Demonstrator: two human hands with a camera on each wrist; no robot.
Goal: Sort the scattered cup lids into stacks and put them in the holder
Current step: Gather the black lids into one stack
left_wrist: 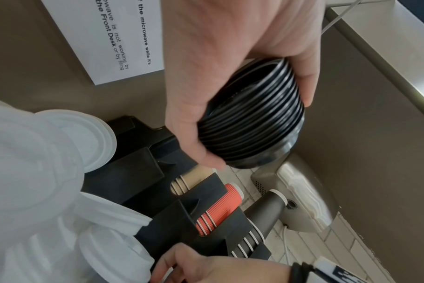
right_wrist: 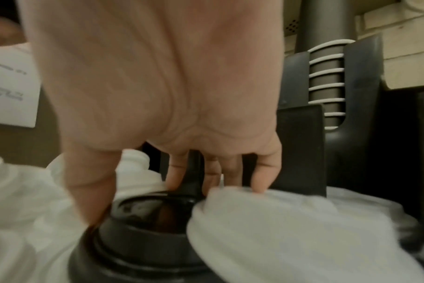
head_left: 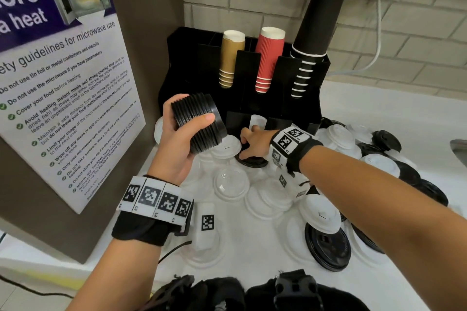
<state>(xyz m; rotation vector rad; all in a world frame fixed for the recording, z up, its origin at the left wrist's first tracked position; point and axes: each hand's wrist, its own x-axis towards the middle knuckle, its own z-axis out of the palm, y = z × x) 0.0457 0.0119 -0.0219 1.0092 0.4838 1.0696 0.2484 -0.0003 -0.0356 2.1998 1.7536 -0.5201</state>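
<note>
My left hand [head_left: 192,112] grips a thick stack of black lids [head_left: 209,134] on its side, raised in front of the black holder [head_left: 192,58]; the left wrist view shows thumb and fingers wrapped round this stack [left_wrist: 249,114]. My right hand [head_left: 249,144] reaches down at the foot of the holder and pinches a single black lid [head_left: 252,161] lying on the counter. In the right wrist view the thumb and fingers touch opposite rims of that lid [right_wrist: 138,245], and a white lid [right_wrist: 278,229] overlaps its right side. White lids [head_left: 231,183] and black lids [head_left: 328,247] lie scattered over the counter.
The holder's slots carry a tan cup stack [head_left: 231,58], a red one [head_left: 267,58] and a tall black one [head_left: 316,33]. A brown panel with a microwave poster [head_left: 63,96] walls off the left. A sink edge [head_left: 458,151] shows far right.
</note>
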